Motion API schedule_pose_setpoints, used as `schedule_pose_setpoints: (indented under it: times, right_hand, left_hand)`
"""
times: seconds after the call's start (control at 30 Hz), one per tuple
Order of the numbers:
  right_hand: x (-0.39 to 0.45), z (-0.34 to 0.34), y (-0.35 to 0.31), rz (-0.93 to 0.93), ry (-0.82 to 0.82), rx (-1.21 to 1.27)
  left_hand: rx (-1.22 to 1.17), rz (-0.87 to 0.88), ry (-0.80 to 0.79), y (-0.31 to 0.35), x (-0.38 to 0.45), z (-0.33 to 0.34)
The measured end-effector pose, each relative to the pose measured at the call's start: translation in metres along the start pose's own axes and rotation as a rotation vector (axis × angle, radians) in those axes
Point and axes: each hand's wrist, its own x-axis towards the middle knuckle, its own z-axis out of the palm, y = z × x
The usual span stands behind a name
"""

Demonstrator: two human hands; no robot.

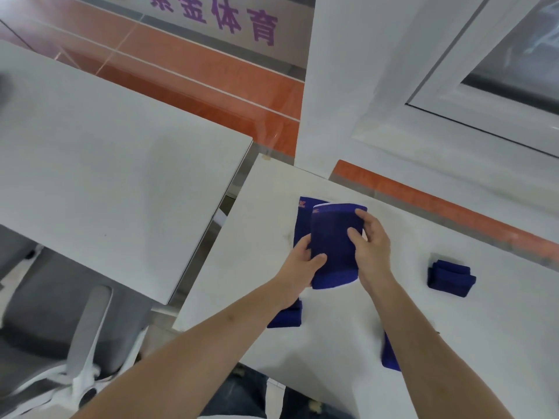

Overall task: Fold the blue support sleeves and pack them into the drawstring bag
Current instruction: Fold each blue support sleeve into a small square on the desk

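Both hands hold one blue support sleeve (332, 237) just above the white table (453, 328). My left hand (302, 261) grips its lower left edge, thumb on top. My right hand (370, 240) pinches its right edge, fingers on the front. A second flat blue sleeve (302, 219) lies on the table underneath, mostly covered. A folded blue sleeve (450, 278) rests to the right. Another folded piece (286, 317) shows under my left wrist. A further blue piece (390, 355) peeks out beside my right forearm. No drawstring bag is visible.
A second white table (106, 176) stands to the left across a narrow gap. A grey office chair (60, 313) is at lower left. A white window frame (453, 101) and wall rise behind the table. The floor is orange.
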Motion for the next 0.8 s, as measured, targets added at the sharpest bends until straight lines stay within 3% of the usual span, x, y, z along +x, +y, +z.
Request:
schedule_pose_setpoints:
  times: [0.23,0.4,0.57,0.8]
  right_hand:
    - [0.004,0.017,-0.006,-0.122,-0.075,-0.105]
    - [0.011,0.026,0.016,-0.237,-0.055,-0.359]
    - [0.020,0.029,0.040,-0.182,-0.128,-0.670]
    - [0.023,0.032,0.036,-0.275,-0.170,-0.700]
  left_hand:
    - [0.177,0.082,0.126,-0.008,0.010,-0.017]
    - [0.345,0.136,0.209,-0.006,0.021,-0.026]
    - [0.656,0.168,0.214,-0.022,0.028,-0.033]
    - [0.797,0.216,0.231,-0.033,0.033,-0.035]
